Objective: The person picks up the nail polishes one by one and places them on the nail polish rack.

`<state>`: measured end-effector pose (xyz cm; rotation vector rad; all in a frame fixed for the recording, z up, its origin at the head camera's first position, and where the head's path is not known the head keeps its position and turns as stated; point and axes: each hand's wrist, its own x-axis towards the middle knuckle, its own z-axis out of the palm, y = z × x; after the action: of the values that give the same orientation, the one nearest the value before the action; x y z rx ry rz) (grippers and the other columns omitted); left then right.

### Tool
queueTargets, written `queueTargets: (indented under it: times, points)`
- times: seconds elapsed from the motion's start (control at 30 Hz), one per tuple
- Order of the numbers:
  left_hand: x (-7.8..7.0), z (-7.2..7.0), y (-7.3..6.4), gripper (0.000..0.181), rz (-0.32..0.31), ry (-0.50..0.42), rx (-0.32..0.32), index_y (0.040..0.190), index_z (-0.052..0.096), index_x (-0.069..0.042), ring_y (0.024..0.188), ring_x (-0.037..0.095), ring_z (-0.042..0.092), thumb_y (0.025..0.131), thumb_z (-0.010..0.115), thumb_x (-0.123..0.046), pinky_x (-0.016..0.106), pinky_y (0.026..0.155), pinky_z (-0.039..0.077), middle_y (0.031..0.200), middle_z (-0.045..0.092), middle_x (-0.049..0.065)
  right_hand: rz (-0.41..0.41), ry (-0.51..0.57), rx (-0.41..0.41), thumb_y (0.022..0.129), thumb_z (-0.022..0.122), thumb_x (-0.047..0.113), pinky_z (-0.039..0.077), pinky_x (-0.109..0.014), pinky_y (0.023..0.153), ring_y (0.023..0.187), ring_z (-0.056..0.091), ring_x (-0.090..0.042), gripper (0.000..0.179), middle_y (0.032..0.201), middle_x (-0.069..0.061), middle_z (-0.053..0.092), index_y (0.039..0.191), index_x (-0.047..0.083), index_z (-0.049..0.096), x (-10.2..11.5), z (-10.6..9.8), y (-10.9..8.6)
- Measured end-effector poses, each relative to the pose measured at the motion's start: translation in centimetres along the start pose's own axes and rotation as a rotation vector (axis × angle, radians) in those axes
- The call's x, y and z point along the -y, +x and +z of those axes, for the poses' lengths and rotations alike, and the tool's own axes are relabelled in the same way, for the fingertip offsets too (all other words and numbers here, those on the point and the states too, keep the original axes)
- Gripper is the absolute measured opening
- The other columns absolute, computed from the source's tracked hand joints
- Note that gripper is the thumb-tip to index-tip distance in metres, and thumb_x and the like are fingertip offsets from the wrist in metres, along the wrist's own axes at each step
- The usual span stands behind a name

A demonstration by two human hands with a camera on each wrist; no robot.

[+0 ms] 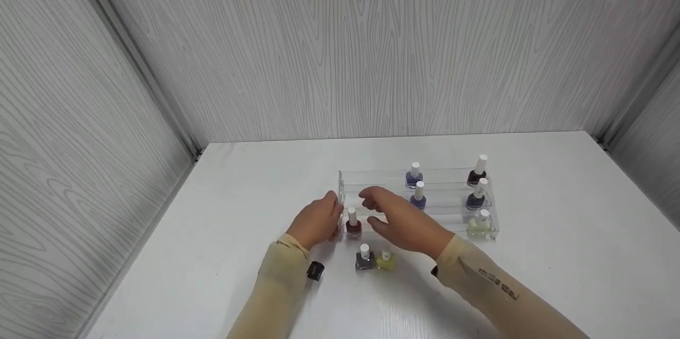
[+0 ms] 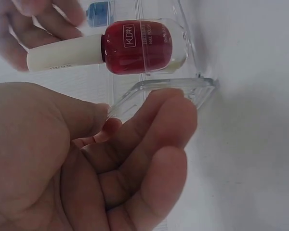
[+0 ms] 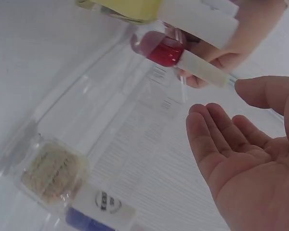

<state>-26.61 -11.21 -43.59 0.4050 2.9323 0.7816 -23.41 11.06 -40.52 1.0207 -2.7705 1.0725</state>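
My left hand (image 1: 317, 222) grips the left end panel of a clear tiered rack (image 1: 449, 218), thumb on one side and fingers on the other, as the left wrist view shows. Just inside that panel, a red nail polish bottle (image 1: 354, 227) with a white cap stands on the front tier. My right hand (image 1: 406, 222) hovers over the rack to the right of the red bottle, fingers loosely bent and holding nothing. In front of the rack, a grey nail polish bottle (image 1: 365, 261) and a yellow one (image 1: 385, 261) stand side by side on the table.
Two purple bottles (image 1: 414, 178) occupy the rack's middle. Along its right end are two dark bottles (image 1: 476, 177) and a pale glittery bottle (image 1: 478, 227). White wood-grain panels (image 1: 340, 47) rise behind and beside the white table (image 1: 255, 179).
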Motion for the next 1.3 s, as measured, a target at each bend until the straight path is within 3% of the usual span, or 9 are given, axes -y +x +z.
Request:
queueTargets:
  times: [0.27,0.5,0.63,0.73,0.87,1.07,1.3]
  points:
    - [-0.1,0.7,-0.1,0.024,-0.008,-0.011,0.000,0.104,0.053,-0.008,0.055,0.018,0.057,0.112,0.037,-0.024,0.038,0.061,0.047,0.065,0.060,0.000,-0.135,-0.042,-0.045,0.099,0.066,0.005,0.057,-0.032,0.087,0.097,0.067,-0.010,0.016,0.108,0.004,0.069,0.113,0.013,0.066,-1.6,-2.5,-4.5]
    - [-0.1,0.4,-0.1,0.028,-0.030,-0.012,-0.010,0.103,0.055,-0.010,0.054,0.016,0.058,0.112,0.035,-0.027,0.035,0.059,0.046,0.067,0.061,-0.001,-0.196,-0.105,-0.087,0.097,0.069,0.005,0.057,-0.029,0.079,0.088,0.064,-0.006,0.012,0.098,0.008,0.068,0.101,0.016,0.068,-1.8,-3.3,-6.1]
    - [0.1,0.1,-0.2,0.028,-0.051,-0.018,-0.042,0.103,0.058,-0.010,0.057,0.016,0.059,0.112,0.041,-0.030,0.036,0.058,0.045,0.072,0.063,0.001,-0.191,-0.175,-0.088,0.096,0.071,0.008,0.056,-0.029,0.079,0.089,0.065,-0.006,0.011,0.099,0.010,0.067,0.102,0.016,0.067,-1.1,-2.9,-6.1]
    - [0.2,-0.1,-0.1,0.032,-0.075,0.001,-0.088,0.126,0.057,-0.006,0.061,0.017,0.061,0.110,0.049,-0.032,0.040,0.063,0.050,0.077,0.068,0.005,-0.173,-0.225,-0.072,0.096,0.072,0.012,0.056,-0.031,0.079,0.090,0.064,-0.006,0.013,0.101,0.009,0.066,0.107,0.016,0.066,-1.0,-2.2,-5.9]
    - [0.3,-0.3,0.0,0.059,-0.090,0.029,-0.143,0.156,0.039,-0.008,0.065,0.017,0.062,0.106,0.058,-0.034,0.043,0.070,0.053,0.083,0.070,0.005,-0.150,-0.259,-0.049,0.095,0.073,0.014,0.056,-0.033,0.082,0.095,0.066,-0.010,0.017,0.106,0.006,0.066,0.111,0.014,0.066,-1.1,-1.4,-5.7]
    - [0.0,-0.3,0.2,0.058,-0.070,-0.033,-0.117,0.158,0.038,-0.010,0.059,0.011,0.064,0.107,0.058,-0.028,0.035,0.063,0.049,0.077,0.067,-0.003,-0.131,-0.254,-0.021,0.095,0.074,0.014,0.057,-0.036,0.086,0.099,0.068,-0.016,0.021,0.111,0.003,0.066,0.115,0.013,0.067,-1.8,-0.9,-5.7]
    - [-0.3,0.2,0.6,0.056,-0.082,-0.053,-0.100,0.159,0.038,-0.012,0.060,0.012,0.063,0.108,0.055,-0.027,0.033,0.060,0.049,0.077,0.065,-0.002,-0.117,-0.264,-0.041,0.095,0.073,0.014,0.057,-0.037,0.081,0.097,0.070,-0.019,0.028,0.109,-0.001,0.067,0.121,0.012,0.064,-2.2,-0.6,-5.9]
